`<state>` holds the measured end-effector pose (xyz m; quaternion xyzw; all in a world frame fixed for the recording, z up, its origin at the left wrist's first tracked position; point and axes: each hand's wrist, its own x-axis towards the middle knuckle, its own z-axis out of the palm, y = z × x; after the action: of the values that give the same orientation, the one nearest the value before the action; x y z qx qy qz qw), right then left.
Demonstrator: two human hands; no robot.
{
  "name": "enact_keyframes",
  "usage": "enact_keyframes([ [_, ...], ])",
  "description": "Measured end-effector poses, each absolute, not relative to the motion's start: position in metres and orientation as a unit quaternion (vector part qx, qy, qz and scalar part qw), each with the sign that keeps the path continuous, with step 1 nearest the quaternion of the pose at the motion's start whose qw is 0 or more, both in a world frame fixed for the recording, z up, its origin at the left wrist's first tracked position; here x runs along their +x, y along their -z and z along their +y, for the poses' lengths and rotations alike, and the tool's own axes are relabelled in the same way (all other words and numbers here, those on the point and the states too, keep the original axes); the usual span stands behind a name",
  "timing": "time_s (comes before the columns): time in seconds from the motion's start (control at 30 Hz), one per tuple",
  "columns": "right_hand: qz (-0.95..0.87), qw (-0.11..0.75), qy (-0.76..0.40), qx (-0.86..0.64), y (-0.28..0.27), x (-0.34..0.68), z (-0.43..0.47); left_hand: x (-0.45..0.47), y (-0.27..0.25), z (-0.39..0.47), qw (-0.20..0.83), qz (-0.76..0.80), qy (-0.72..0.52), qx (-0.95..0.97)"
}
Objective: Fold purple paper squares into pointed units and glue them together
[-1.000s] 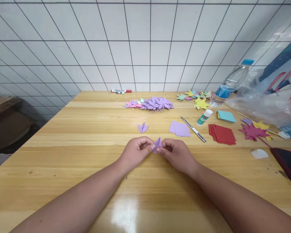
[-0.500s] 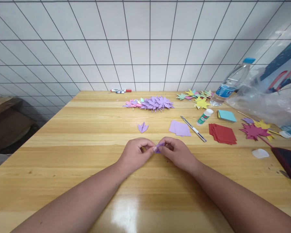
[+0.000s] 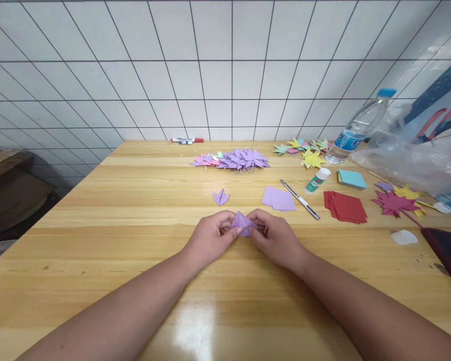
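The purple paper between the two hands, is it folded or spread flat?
Folded: the purple paper shows creases and a pointed top, between the left hand and right hand.

Left hand [image 3: 212, 236] and right hand [image 3: 277, 238] are holding folded purple paper [image 3: 241, 220]; lilac squares [image 3: 281, 199], cutter knife [image 3: 300, 200], red squares [image 3: 346, 206] are lying beyond.

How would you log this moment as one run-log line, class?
left hand: pinching purple paper | right hand: gripping same paper | folded purple piece: on table, beyond hands | purple squares: beside cutter
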<state>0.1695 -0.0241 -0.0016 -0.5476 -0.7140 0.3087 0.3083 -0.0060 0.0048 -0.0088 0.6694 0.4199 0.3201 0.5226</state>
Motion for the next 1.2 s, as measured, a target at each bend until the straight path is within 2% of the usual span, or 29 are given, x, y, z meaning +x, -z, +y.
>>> enact_keyframes([
  [0.13, -0.731, 0.356, -0.255, -0.523, -0.004, 0.172, -0.026, -0.007, 0.004, 0.008, 0.579, 0.429, -0.342, 0.603],
  [0.33, -0.829, 0.374, -0.141, -0.390, -0.002, 0.177, -0.022, -0.012, 0.001, 0.015, 0.621, 0.416, -0.358, 0.559],
  [0.57, -0.818, 0.406, -0.063, -0.402, 0.001, 0.176, -0.019, -0.011, 0.004, 0.015, 0.638, 0.405, -0.337, 0.561],
  [0.9, -0.830, 0.330, -0.063, -0.445, -0.002, 0.177, -0.022, -0.009, 0.003, 0.011, 0.622, 0.398, -0.318, 0.595],
  [1.2, -0.816, 0.355, -0.098, -0.446, -0.003, 0.177, -0.022, -0.009, 0.005, 0.011, 0.612, 0.399, -0.313, 0.607],
])
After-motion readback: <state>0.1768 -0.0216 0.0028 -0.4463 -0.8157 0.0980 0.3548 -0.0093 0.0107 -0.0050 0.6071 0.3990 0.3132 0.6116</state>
